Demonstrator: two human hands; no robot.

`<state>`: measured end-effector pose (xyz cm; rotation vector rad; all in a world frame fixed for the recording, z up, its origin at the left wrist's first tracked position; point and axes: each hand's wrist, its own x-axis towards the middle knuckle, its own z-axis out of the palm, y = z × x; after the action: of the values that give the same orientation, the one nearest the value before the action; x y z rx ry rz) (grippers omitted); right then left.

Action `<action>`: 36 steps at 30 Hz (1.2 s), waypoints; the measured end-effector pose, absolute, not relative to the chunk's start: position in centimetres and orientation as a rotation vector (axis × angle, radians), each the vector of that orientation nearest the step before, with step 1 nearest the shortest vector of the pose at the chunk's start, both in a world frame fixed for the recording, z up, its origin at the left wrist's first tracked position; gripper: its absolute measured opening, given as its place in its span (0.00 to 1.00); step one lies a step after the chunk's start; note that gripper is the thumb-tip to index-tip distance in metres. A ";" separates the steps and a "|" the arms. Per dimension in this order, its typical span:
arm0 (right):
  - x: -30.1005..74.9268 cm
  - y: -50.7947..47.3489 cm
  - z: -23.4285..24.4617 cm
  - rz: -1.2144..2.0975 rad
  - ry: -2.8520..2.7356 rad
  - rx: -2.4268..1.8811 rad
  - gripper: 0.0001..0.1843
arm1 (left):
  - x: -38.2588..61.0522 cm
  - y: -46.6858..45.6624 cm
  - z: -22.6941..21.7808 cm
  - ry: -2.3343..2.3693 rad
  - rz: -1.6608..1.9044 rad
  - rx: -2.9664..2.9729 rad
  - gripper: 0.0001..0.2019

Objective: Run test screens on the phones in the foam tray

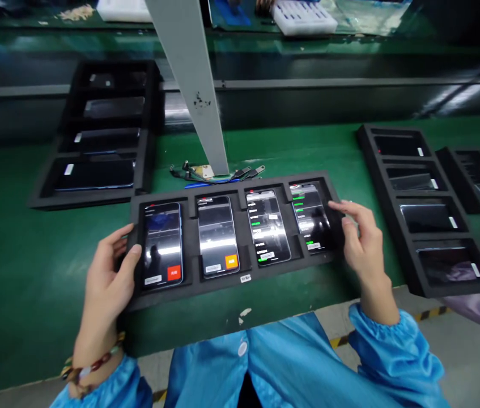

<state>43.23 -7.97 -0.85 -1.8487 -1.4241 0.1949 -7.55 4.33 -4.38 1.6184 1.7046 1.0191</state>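
A black foam tray (218,281) lies slightly tilted across the bench in front of me, with several smartphones in its slots. My left hand (110,272) is closed round the tray's left end, thumb on top. At the opposite end my right hand (362,241) grips the edge, index finger over the rim. The leftmost phone (161,238) has a red square on its dark screen, and the phone beside it (217,232) an orange one. Lists with green marks light up the third phone (267,226) and the rightmost phone (310,215).
A stack of black trays with phones (148,141) stands at the back left. Another phone tray (412,232) lies at the right, with a further tray (446,170) beyond it. A grey post (192,85) rises behind my tray, with cables (222,174) at its foot.
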 end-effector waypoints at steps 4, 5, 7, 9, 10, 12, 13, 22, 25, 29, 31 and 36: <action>44.5 -5.8 -1.2 0.340 -1.420 -1.882 0.26 | -7.7 4.3 -4.3 1.730 0.948 1.656 0.31; 44.6 -5.5 -1.4 0.345 -1.444 -1.879 0.26 | -7.6 4.3 -4.3 1.739 0.945 1.664 0.31; 44.6 -5.2 -1.7 0.320 -1.487 -1.879 0.26 | -7.5 4.3 -4.1 1.753 0.937 1.682 0.30; 44.4 -5.3 -1.8 0.299 -1.503 -1.877 0.26 | -7.4 4.2 -3.9 1.766 0.930 1.694 0.29; 44.3 -5.3 -1.8 0.294 -1.503 -1.874 0.26 | -7.3 4.2 -3.8 1.773 0.927 1.696 0.28; 44.2 -5.5 -1.7 0.288 -1.493 -1.869 0.25 | -7.2 4.1 -3.6 1.783 0.925 1.696 0.28; 44.2 -5.5 -1.6 0.285 -1.485 -1.868 0.25 | -7.2 4.1 -3.5 1.786 0.928 1.694 0.28; 44.2 -4.9 -1.6 0.277 -1.458 -1.874 0.23 | -6.9 4.5 -3.2 1.817 0.895 1.718 0.30; 44.0 -4.9 -1.4 0.311 -1.403 -1.895 0.24 | -6.9 4.5 -3.3 1.801 0.896 1.734 0.29; 43.8 -4.9 -1.0 0.348 -1.376 -1.929 0.24 | -6.9 4.5 -3.5 1.795 0.893 1.759 0.26; 44.0 -5.0 -1.1 0.369 -1.352 -1.948 0.25 | -6.9 5.0 -3.5 1.780 0.911 1.782 0.25; 44.8 -5.1 -1.8 0.321 -1.348 -1.976 0.26 | -8.4 8.7 -3.2 1.834 1.063 1.849 0.23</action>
<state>44.81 -5.14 -1.85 -1.9763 -1.3478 0.3211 -8.40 8.72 -3.21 1.8487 1.8343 1.0631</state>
